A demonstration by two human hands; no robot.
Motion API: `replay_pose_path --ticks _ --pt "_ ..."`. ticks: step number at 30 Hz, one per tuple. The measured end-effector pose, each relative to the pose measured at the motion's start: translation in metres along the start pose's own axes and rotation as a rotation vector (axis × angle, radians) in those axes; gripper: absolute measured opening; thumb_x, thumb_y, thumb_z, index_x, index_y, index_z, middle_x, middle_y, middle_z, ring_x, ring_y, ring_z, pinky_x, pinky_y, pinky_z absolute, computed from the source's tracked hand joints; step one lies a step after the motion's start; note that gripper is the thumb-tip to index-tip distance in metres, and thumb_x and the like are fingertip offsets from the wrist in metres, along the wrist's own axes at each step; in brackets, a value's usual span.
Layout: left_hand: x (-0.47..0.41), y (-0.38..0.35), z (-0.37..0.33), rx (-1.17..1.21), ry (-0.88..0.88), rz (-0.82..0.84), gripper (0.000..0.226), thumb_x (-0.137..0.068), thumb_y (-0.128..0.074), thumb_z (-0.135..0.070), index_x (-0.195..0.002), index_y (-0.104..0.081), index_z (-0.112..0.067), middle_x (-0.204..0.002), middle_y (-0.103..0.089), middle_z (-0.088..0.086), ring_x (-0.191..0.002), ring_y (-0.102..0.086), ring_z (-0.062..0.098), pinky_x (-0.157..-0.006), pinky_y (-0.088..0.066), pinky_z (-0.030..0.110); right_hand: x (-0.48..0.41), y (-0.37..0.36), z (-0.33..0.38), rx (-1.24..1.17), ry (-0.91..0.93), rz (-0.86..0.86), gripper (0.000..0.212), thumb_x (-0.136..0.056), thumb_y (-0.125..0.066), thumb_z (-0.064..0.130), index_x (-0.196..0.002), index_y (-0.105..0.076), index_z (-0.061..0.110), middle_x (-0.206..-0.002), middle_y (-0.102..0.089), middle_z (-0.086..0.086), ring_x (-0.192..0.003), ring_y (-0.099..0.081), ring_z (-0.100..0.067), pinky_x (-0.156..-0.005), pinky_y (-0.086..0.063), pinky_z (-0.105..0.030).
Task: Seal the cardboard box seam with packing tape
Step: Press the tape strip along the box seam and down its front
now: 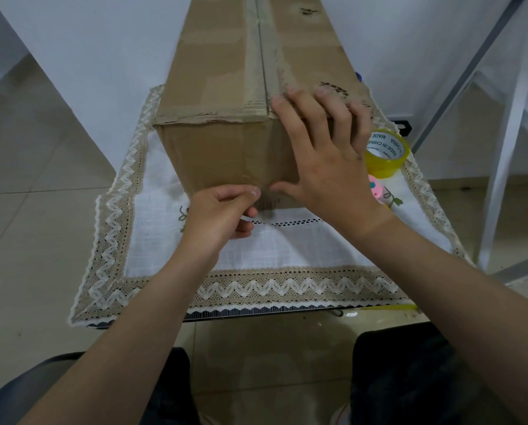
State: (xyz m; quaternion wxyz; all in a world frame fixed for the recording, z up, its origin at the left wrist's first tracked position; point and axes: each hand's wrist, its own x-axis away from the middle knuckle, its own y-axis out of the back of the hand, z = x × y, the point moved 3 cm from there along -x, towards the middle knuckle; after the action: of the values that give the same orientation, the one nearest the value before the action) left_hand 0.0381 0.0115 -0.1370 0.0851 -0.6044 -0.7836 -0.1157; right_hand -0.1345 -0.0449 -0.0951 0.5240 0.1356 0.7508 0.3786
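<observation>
A brown cardboard box (226, 72) stands on a small table covered with a white lace-edged cloth (287, 250). Its top seam (261, 50) runs away from me and carries a strip of tape that continues down the near face. My right hand (321, 148) lies spread over the box's near top corner, fingers on top and thumb on the front face. My left hand (223, 210) is curled at the bottom of the near face, its thumb and fingertips pinched at the tape's lower end. A yellow tape roll (385, 154) lies to the right of the box.
A small pink object (376, 185) lies just below the tape roll, partly behind my right wrist. White metal frame legs (502, 148) rise at the right. Tiled floor surrounds the table, and my knees sit below its near edge.
</observation>
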Motion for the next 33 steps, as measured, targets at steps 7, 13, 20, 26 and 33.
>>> replay_pose_path --ticks 7,13,20,26,33 --pt "0.003 0.001 -0.001 0.02 0.001 0.008 0.005 -0.095 -0.073 -0.022 -0.097 -0.078 -0.023 -0.057 -0.068 -0.007 -0.046 -0.059 0.01 -0.061 -0.065 0.03 -0.005 0.007 0.009 -0.152 -0.139 -0.116 0.066 -0.095 -0.054 0.067 -0.148 -0.051 0.027 -0.152 -0.052 0.002 -0.143 -0.044 -0.028 -0.118 -0.027 -0.057" --pt "0.007 0.002 0.0 0.078 0.046 0.047 0.009 -0.096 -0.073 -0.02 -0.104 -0.078 -0.021 -0.059 -0.068 -0.006 -0.047 -0.059 0.011 -0.064 -0.065 0.032 0.002 -0.002 0.004 0.039 -0.011 0.031 0.123 -0.061 -0.076 0.073 -0.16 -0.023 0.022 -0.16 -0.039 -0.009 -0.15 -0.033 -0.036 -0.121 -0.018 -0.063" --pt "0.008 0.003 -0.001 0.103 0.054 0.049 0.009 -0.095 -0.073 -0.017 -0.102 -0.078 -0.018 -0.06 -0.07 -0.005 -0.048 -0.06 0.01 -0.065 -0.065 0.033 -0.002 -0.002 0.015 -0.143 -0.181 -0.159 0.068 -0.095 -0.052 0.069 -0.147 -0.052 0.025 -0.149 -0.053 -0.005 -0.144 -0.038 -0.029 -0.121 -0.022 -0.061" --pt "0.009 0.005 0.0 0.001 0.045 0.004 0.005 -0.094 -0.073 -0.013 -0.093 -0.078 -0.012 -0.059 -0.073 -0.003 -0.044 -0.058 0.006 -0.052 -0.059 0.024 0.004 -0.012 0.012 0.032 -0.062 -0.036 0.121 -0.064 -0.065 0.085 -0.159 -0.028 0.019 -0.158 -0.039 -0.014 -0.149 -0.025 -0.037 -0.122 -0.012 -0.066" --pt "0.012 0.006 -0.004 -0.281 -0.046 0.003 0.013 -0.095 -0.068 -0.018 -0.087 -0.078 -0.022 -0.066 -0.077 -0.004 -0.042 -0.057 0.003 -0.043 -0.047 0.018 0.0 -0.005 0.02 -0.115 -0.196 -0.19 0.08 -0.089 -0.058 0.076 -0.146 -0.049 0.021 -0.146 -0.055 -0.012 -0.144 -0.038 -0.035 -0.122 -0.018 -0.064"
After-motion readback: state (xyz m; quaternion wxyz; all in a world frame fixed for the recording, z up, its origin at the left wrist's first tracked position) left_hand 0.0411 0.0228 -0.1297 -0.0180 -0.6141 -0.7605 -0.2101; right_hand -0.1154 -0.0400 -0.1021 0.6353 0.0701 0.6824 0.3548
